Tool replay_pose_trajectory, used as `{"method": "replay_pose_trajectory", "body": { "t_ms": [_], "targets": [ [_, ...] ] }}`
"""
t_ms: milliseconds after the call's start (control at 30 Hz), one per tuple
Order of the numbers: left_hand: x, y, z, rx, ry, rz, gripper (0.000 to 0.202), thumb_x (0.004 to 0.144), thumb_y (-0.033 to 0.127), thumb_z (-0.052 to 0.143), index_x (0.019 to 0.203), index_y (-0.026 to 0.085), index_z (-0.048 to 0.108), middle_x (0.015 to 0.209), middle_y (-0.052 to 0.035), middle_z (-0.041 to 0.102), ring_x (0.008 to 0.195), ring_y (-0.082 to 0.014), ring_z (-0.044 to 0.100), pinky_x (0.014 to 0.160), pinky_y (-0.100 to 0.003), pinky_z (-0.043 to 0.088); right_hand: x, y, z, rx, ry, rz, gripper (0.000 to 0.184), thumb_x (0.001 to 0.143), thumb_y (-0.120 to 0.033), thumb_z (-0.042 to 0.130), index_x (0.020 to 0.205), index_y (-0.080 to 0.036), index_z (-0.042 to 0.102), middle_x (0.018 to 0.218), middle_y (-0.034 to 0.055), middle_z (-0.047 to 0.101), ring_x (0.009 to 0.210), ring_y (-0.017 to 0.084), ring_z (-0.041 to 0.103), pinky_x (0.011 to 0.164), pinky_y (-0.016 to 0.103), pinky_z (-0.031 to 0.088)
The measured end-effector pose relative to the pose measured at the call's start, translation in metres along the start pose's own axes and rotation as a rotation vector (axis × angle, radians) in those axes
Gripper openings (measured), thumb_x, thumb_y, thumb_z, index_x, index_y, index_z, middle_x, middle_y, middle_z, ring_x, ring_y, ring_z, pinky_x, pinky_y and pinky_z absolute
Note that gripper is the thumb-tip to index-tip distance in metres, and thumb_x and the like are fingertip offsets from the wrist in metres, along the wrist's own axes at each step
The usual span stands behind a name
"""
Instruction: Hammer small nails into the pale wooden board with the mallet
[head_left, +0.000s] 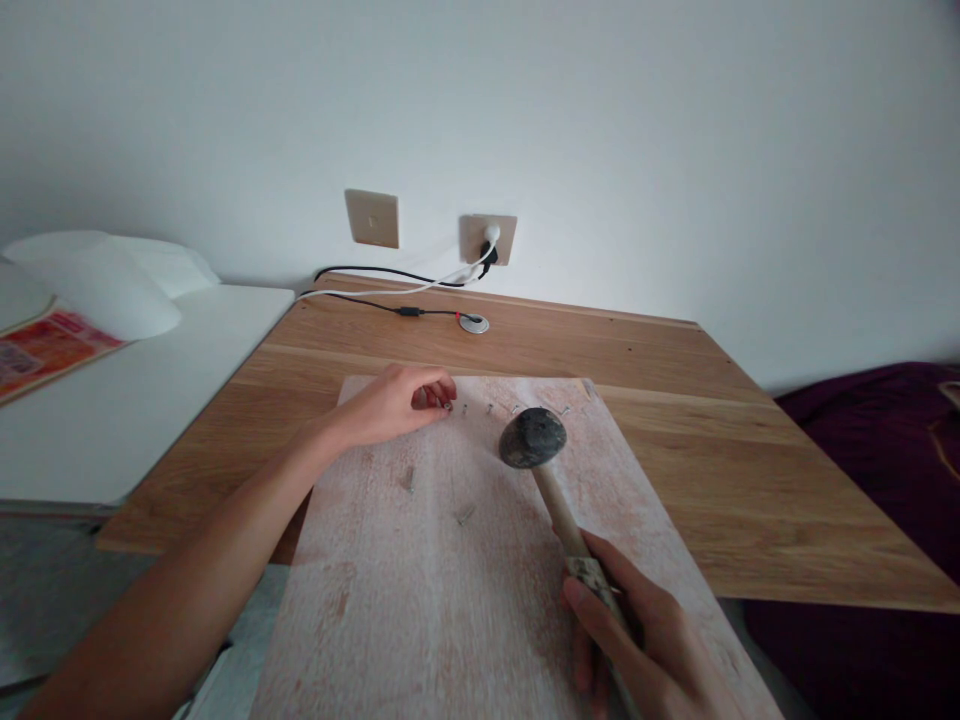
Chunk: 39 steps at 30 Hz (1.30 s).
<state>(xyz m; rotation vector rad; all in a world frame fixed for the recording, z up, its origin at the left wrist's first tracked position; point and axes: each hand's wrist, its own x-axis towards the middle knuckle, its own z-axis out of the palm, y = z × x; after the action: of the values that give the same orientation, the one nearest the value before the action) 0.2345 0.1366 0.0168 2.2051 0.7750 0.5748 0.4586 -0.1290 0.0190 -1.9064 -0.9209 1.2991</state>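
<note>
Right hand (pixel 649 625), lower right, nearest the lens: wrapped round the lower handle of a mallet (pixel 553 495). Left hand (pixel 397 405), just left of frame center: fingertips pinching the leftmost fastener (pixel 448 406) near the far edge of the board (pixel 390 620); how tight, can't tell.

Mallet sits right of center, head (pixel 533 437) up toward the board's far edge. Can't tell if it touches.

Handling, my read: mallet is head-heavy, stiff, hard to break; low on the handle is the right hold. Fasteners should be light, hard, fiddly; fingertips on the shank.

Looks: mallet head blunt, near-black, scuffed pale. Handle light wood with a patchy worn band. Fastener row (pixel 490 408) runs right from the left hand: small, silvery, nearer ones about upright, rightmost tilted. Loose fasteners (pixel 466 514) mid-board. Board whitish with reddish-brown streaks, lying on the wood-grain counter (pixel 750 480).
</note>
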Motion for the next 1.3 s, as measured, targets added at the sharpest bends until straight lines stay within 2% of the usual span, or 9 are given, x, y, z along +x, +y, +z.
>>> {"method": "replay_pose_trajectory", "body": {
  "t_ms": [200,367,467,667,800,933,1067,1167,1300],
  "targets": [
    [0.000,-0.002,0.000,0.005,-0.018,0.005,0.015,0.084,0.014,0.066,0.098,0.018,0.072,0.087,0.0004,0.074,0.069,-0.0105,0.061,0.067,-0.024,0.047,0.002,0.001,0.000,0.018,-0.003,-0.003,0.093,0.090,-0.071,0.059,0.153,-0.005,0.036,0.053,-0.0034,0.065,0.044,0.015,0.062,0.047,0.025,0.052],
    [0.000,0.000,-0.003,0.133,0.025,-0.023,0.016,0.081,0.028,0.077,0.093,0.018,0.072,0.081,0.0011,0.067,0.072,-0.0128,0.057,0.068,-0.026,0.042,0.002,0.001,0.002,0.038,-0.015,-0.003,0.091,0.089,-0.070,0.060,0.151,-0.007,0.038,0.052,-0.0042,0.064,0.043,0.015,0.062,0.046,0.024,0.050],
    [0.000,-0.004,-0.005,0.186,0.041,-0.002,0.016,0.081,0.032,0.079,0.086,0.018,0.072,0.085,0.0001,0.063,0.074,-0.0129,0.056,0.070,-0.027,0.041,0.002,0.000,0.002,0.035,-0.016,-0.024,0.089,0.089,-0.070,0.060,0.149,-0.007,0.042,0.051,-0.0037,0.063,0.043,0.014,0.060,0.045,0.024,0.049],
    [0.001,-0.011,-0.004,0.155,0.035,0.014,0.008,0.083,0.025,0.076,0.084,0.017,0.074,0.087,-0.0008,0.063,0.074,-0.0122,0.057,0.071,-0.027,0.042,0.003,-0.003,0.002,0.023,-0.010,-0.043,0.087,0.089,-0.069,0.060,0.147,-0.006,0.042,0.050,-0.0036,0.064,0.041,0.014,0.059,0.045,0.022,0.047],
    [0.001,-0.011,-0.003,0.132,0.032,0.016,0.006,0.083,0.023,0.074,0.083,0.017,0.074,0.086,-0.0010,0.064,0.074,-0.0127,0.059,0.071,-0.027,0.043,0.002,-0.005,0.004,0.028,0.007,-0.064,0.084,0.088,-0.068,0.061,0.144,-0.006,0.048,0.050,-0.0032,0.064,0.041,0.013,0.058,0.044,0.023,0.046],
    [0.001,-0.011,-0.003,0.132,0.037,0.024,0.007,0.081,0.024,0.077,0.082,0.017,0.075,0.084,-0.0010,0.064,0.074,-0.0133,0.060,0.070,-0.028,0.043,0.000,-0.008,0.005,0.029,0.026,-0.075,0.083,0.088,-0.065,0.062,0.144,-0.005,0.048,0.049,-0.0039,0.062,0.041,0.012,0.055,0.044,0.022,0.043],
    [0.002,-0.013,-0.002,0.106,0.043,0.037,0.008,0.081,0.024,0.078,0.081,0.017,0.075,0.085,-0.0015,0.065,0.075,-0.0133,0.062,0.070,-0.028,0.044,0.001,-0.012,0.004,-0.046,0.066,-0.120,0.073,0.090,-0.063,0.060,0.137,-0.007,0.057,0.048,-0.0045,0.059,0.042,0.011,0.052,0.045,0.021,0.042],
    [0.002,-0.015,-0.001,0.098,0.049,0.056,0.006,0.082,0.022,0.078,0.081,0.017,0.075,0.084,-0.0019,0.066,0.076,-0.0136,0.063,0.071,-0.027,0.045,0.002,-0.020,0.006,-0.109,0.062,-0.151,0.074,0.090,-0.065,0.058,0.135,-0.006,0.058,0.047,-0.0054,0.055,0.042,0.011,0.051,0.043,0.021,0.042],
    [0.002,-0.017,-0.001,0.085,0.052,0.076,0.002,0.081,0.018,0.077,0.081,0.017,0.077,0.083,-0.0025,0.068,0.075,-0.0136,0.063,0.071,-0.027,0.046,0.001,-0.041,0.014,-0.075,0.043,-0.185,0.072,0.092,-0.061,0.057,0.138,-0.005,0.055,0.046,-0.0067,0.054,0.038,0.009,0.048,0.040,0.019,0.040]
  ]
}}
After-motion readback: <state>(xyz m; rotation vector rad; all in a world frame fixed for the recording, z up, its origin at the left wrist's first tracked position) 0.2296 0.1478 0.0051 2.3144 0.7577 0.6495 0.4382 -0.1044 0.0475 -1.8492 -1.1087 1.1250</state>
